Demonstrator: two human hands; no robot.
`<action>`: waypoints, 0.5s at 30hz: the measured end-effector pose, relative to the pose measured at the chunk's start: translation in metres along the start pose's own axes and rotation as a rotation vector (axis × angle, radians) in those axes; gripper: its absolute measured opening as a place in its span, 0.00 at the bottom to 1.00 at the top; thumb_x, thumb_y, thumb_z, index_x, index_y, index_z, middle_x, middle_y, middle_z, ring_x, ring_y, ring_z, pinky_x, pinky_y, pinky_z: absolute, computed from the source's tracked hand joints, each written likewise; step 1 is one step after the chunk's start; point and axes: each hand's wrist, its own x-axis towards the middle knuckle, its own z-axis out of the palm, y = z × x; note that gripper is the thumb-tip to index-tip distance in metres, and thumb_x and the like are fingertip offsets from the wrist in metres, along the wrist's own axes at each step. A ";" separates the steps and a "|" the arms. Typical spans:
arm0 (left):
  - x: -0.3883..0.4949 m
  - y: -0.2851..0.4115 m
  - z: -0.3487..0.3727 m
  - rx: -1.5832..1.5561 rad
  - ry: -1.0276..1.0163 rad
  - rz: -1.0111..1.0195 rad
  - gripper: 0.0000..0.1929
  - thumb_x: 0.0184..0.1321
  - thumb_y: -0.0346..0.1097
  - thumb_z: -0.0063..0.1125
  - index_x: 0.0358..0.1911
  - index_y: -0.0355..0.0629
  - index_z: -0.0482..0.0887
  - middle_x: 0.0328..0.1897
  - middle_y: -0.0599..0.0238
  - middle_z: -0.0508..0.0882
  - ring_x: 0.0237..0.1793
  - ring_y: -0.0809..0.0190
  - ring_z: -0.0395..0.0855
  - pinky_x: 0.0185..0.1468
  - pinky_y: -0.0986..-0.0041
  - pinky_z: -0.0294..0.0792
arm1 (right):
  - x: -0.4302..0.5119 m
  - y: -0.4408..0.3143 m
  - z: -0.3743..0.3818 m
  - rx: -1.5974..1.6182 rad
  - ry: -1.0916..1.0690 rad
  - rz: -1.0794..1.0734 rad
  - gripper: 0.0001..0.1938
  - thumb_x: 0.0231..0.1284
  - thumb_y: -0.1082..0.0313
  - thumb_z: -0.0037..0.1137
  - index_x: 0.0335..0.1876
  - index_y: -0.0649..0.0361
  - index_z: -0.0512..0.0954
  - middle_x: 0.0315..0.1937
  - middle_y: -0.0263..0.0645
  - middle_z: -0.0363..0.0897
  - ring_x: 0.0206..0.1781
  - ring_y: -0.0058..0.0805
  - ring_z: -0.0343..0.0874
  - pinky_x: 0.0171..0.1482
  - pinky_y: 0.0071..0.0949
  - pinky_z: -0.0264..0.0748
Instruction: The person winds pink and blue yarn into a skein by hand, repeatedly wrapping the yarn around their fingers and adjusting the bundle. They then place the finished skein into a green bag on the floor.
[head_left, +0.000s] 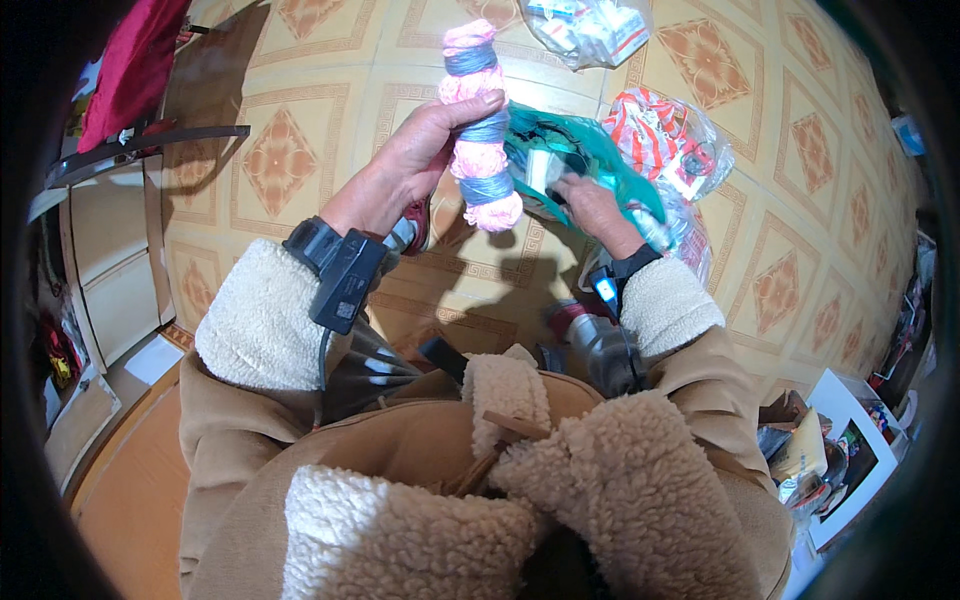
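A long skein of pink yarn (480, 157), banded with grey-blue yarn, is gripped in my left hand (431, 142), with the thumb across its front. It is held nearly upright in the picture, above the tiled floor. To its right sits an opened green plastic bag (630, 169) with mixed contents. Inside the bag are a white object (540, 171) and some dark items, too jumbled to name. My right hand (592, 206) reaches into the bag's near side, beside the white object. Its fingers are blurred and partly hidden, so I cannot see whether they hold anything.
A clear plastic bag of small boxes (589, 30) lies on the patterned tile floor (772, 292). A red-and-white striped bag (645, 124) touches the green one. Wooden furniture (112, 262) stands at left. Clutter and a white-framed picture (855, 457) are at lower right.
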 end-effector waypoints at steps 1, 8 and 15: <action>0.000 -0.001 0.000 -0.010 -0.001 -0.001 0.15 0.51 0.39 0.59 0.40 0.40 0.75 0.37 0.67 0.78 0.38 0.67 0.76 0.47 0.73 0.67 | -0.004 -0.001 0.007 0.050 -0.059 0.015 0.12 0.48 0.66 0.49 0.41 0.51 0.74 0.34 0.40 0.74 0.40 0.39 0.75 0.39 0.37 0.72; -0.001 -0.004 -0.003 0.001 0.008 -0.035 0.15 0.52 0.39 0.59 0.40 0.41 0.75 0.37 0.67 0.78 0.39 0.67 0.75 0.47 0.73 0.67 | -0.007 0.005 0.025 0.241 -0.059 0.164 0.17 0.48 0.72 0.49 0.47 0.55 0.71 0.43 0.44 0.71 0.47 0.44 0.70 0.45 0.37 0.69; -0.001 -0.003 -0.003 0.011 0.028 -0.056 0.15 0.51 0.39 0.59 0.40 0.41 0.75 0.36 0.67 0.78 0.39 0.68 0.75 0.47 0.73 0.67 | -0.002 0.009 0.051 0.322 -0.123 0.172 0.16 0.52 0.72 0.41 0.47 0.54 0.72 0.45 0.44 0.72 0.48 0.43 0.71 0.47 0.38 0.69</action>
